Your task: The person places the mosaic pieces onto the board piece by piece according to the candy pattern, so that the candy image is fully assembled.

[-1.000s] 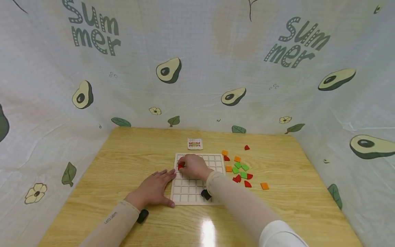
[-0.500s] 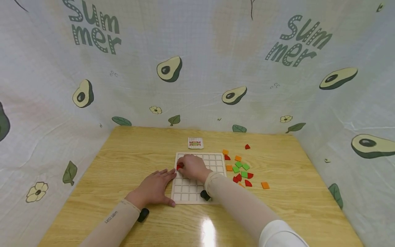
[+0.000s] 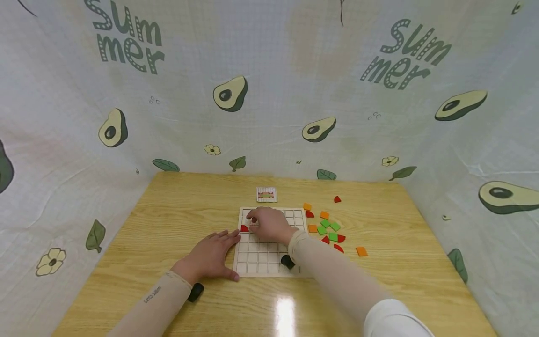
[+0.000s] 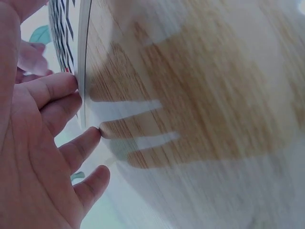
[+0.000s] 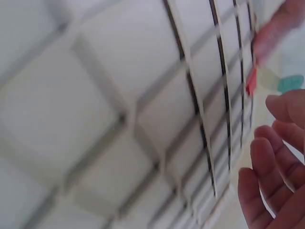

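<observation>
A pale grid board [image 3: 252, 267] lies on the wooden table. One red quarter-circle tile [image 3: 244, 228] sits in its leftmost column, in the upper half, and shows small in the right wrist view. My left hand [image 3: 210, 255] lies spread along the board's left side; in the left wrist view fingertips meet the board's edge [image 4: 85, 57]. Above the upper left squares is my right hand [image 3: 271, 225], just right of the red tile. Its fingers [image 5: 267, 164] are loosely bent, with nothing between them in the right wrist view.
A small pattern card [image 3: 267, 194] lies beyond the board. To the right are scattered green square tiles [image 3: 322, 230], orange square tiles [image 3: 361, 252] and red quarter-circle tiles [image 3: 338, 199]. A patterned cloth [image 3: 269, 93] hangs behind the table.
My right hand has let go of the red tile, which stays in the leftmost column, and has moved slightly up and to the right. The left hand has stayed in place.
</observation>
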Available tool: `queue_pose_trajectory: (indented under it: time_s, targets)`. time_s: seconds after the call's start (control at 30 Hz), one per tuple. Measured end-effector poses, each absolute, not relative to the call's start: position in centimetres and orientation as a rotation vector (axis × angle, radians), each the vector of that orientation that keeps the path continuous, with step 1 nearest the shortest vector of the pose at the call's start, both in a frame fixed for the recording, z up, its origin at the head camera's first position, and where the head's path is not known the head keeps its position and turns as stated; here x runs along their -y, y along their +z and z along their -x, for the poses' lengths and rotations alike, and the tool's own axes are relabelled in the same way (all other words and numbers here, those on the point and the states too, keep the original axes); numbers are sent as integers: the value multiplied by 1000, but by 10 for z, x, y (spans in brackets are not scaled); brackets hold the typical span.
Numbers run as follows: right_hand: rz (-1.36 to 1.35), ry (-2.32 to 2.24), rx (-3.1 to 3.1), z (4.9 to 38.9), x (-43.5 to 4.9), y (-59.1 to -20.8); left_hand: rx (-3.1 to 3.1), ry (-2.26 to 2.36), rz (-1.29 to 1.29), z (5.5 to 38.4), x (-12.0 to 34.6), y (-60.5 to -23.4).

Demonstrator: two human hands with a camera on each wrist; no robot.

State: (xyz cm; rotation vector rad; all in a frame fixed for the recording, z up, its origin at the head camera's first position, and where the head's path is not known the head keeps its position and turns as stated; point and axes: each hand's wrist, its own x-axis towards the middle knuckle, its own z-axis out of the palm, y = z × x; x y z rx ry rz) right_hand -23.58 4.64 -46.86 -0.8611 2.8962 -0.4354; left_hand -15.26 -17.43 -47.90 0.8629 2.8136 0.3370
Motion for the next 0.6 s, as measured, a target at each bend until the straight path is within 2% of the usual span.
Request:
queue_pose_trajectory:
  time_s: [0.3, 0.6]
  targets:
    - [819, -468, -2897, 240, -129, -446, -2812, 310, -826, 153, 173, -480]
    - [643, -552, -2914, 229, -234, -446, -2806, 313, -840, 153, 175, -483]
